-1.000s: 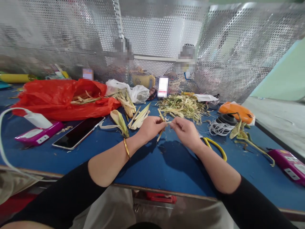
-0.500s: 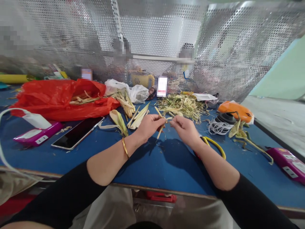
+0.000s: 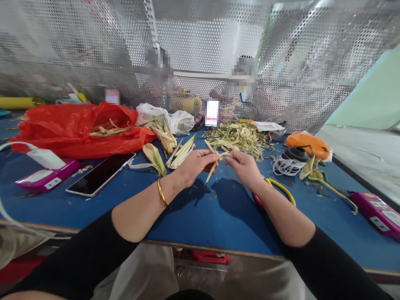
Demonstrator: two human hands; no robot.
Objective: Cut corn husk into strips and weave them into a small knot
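Left hand (image 3: 200,164): fingers grip a husk strip (image 3: 210,175), which projects on their far and near sides. Right hand (image 3: 243,164): fingertips close together just beside it, contents unclear. Shredded husk (image 3: 239,137) lies beyond.

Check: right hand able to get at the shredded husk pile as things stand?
Likely yes: the right hand sits just this side of the shredded husk pile, with nothing visible standing between. It would probably have to leave the pale strip in the left hand.

Two hands (image 3: 199,163) (image 3: 244,167), two purple power strips (image 3: 51,180) (image 3: 373,211), one gold bangle (image 3: 160,191), one red bag (image 3: 70,139), one husk heap (image 3: 239,137)
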